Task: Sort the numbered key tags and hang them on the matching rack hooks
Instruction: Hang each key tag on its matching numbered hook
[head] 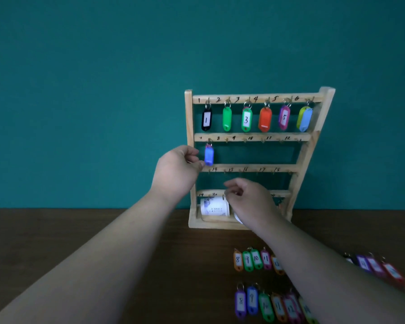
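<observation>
- One wide worktop [56, 225] carries everything, and the wooden rack [310, 148] stands at its back edge against the green wall.
- Four numbered rails cross the rack. The top rail is full from hook 1 to hook 6, and the second rail holds a single tag on its first hook.
- Two hands are up at the rack. My left hand [175, 169] reaches in from the rack's left post with the forearm stretched out long and the wrist level.
- My right hand [250, 199] hangs in front of the rack's bottom rail, knuckles towards me and fingers curled. I cannot tell whether that grip holds anything.
- A paper roll [214, 206] lies in the rack's base tray, just left of my right hand.
- Two rows of loose tags [256, 259] lie on the worktop in front of the rack's right half, mostly under my right forearm. Their long axes point at the rack, rings nearest it, and each row begins with an 8.
- The blue tag [209, 155] hangs upright under the second rail. My left grip is pinched lightly on its lower left edge, thumb beneath.
- I judge the empty hook 8 [226, 140], just right of it, comes next, and my right hand is nearer those 8s.
</observation>
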